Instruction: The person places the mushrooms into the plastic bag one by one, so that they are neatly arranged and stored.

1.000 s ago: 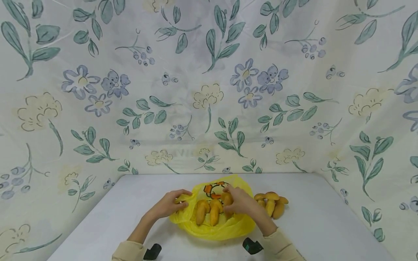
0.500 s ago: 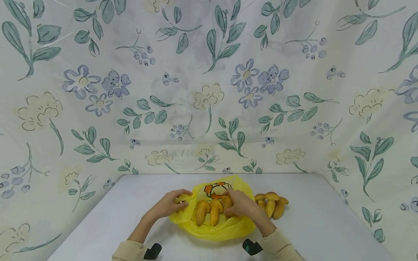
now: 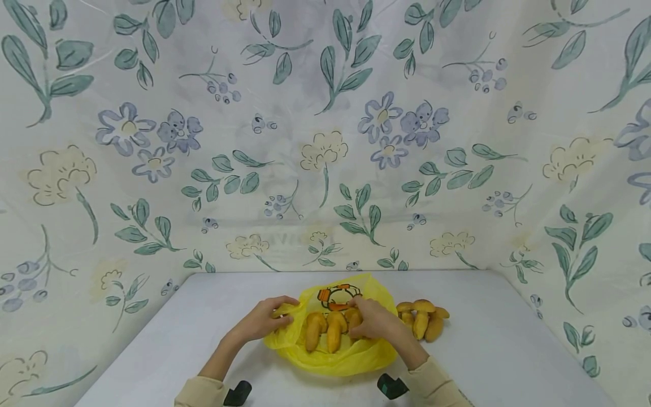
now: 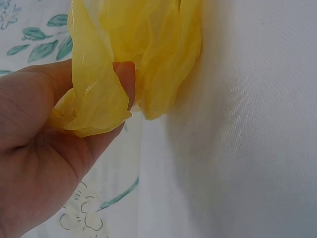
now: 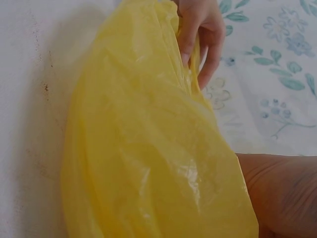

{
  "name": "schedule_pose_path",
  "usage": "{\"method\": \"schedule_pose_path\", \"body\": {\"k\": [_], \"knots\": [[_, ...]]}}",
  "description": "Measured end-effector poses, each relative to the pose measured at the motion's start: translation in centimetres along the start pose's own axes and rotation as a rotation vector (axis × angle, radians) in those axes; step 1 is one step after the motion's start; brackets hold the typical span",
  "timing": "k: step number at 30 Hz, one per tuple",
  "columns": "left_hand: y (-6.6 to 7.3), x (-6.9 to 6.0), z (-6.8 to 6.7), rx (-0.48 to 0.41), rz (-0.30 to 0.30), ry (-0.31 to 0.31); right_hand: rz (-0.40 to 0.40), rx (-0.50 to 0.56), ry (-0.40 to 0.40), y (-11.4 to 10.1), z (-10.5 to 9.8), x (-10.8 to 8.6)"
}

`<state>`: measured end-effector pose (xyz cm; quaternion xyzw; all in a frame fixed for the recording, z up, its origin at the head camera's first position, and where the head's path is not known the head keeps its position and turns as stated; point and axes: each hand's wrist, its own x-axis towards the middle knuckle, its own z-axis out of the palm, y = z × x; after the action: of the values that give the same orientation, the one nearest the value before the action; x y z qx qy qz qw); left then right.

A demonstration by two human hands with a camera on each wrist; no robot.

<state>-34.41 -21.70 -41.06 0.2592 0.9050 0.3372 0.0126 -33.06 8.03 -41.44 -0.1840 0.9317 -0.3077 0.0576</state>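
Observation:
A yellow plastic bag (image 3: 342, 363) with an orange and black print lies spread on the white table, its mouth towards me. My left hand (image 3: 261, 319) pinches the left edge of the bag, and the left wrist view shows the film (image 4: 94, 99) between thumb and fingers. Inside are two brown-yellow mushrooms (image 3: 334, 339) side by side, stems towards me. Right of them, my right hand (image 3: 378, 319) holds a third mushroom (image 3: 352, 316), partly covered by the fingers. In the right wrist view the bag (image 5: 148, 139) hides the right fingers; the left hand (image 5: 205, 29) shows behind it.
Several more mushrooms (image 3: 422, 319) lie in a group on the table, right of the bag and close to the right forearm. Black wrist-worn devices (image 3: 393, 386) show near both sleeves. A floral cloth (image 3: 325, 169) hangs behind the white table (image 3: 488, 362).
My right hand has shifted slightly down and right with the third mushroom, which now shows less behind the fingers. The left hand and the bag stay almost still.

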Motion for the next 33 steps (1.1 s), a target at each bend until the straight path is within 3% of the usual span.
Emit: {"method": "schedule_pose_path", "body": {"k": [33], "knots": [[-0.20,0.01,0.00,-0.003,0.003,-0.001,-0.061,-0.031,0.017,-0.04,-0.83,-0.32]]}}
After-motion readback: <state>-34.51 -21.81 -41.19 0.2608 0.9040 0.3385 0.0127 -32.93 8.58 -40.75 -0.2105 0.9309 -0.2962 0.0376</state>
